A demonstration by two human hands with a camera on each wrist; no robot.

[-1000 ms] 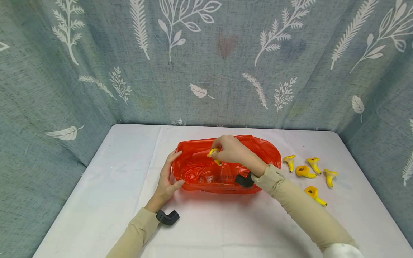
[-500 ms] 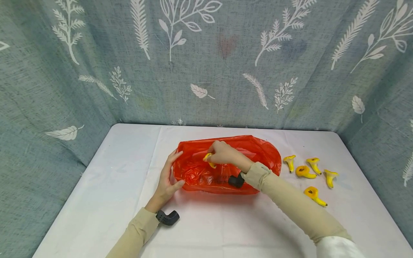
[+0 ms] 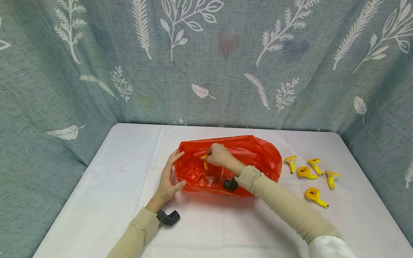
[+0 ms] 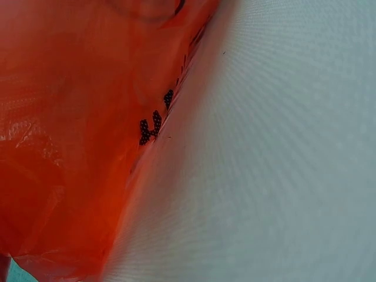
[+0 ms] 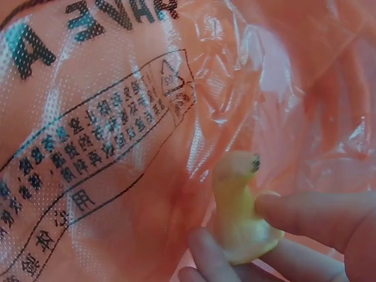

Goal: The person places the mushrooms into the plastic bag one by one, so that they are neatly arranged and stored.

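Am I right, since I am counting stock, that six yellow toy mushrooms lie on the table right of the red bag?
No: five toy mushrooms lie on the table right of the red bag, as the head view shows.

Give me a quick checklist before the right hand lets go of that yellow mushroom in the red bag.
1. Right hand grips the yellow mushroom between fingers and thumb: ok.
2. Mushroom inside the red bag, past its rim: ok.
3. Left hand rests on the bag's left end, steadying it: ok.
4. Bag mouth open wide: ok.
5. Other things already inside the bag: cannot tell.
6. Five loose mushrooms wait on the white table to the right of the bag: ok.
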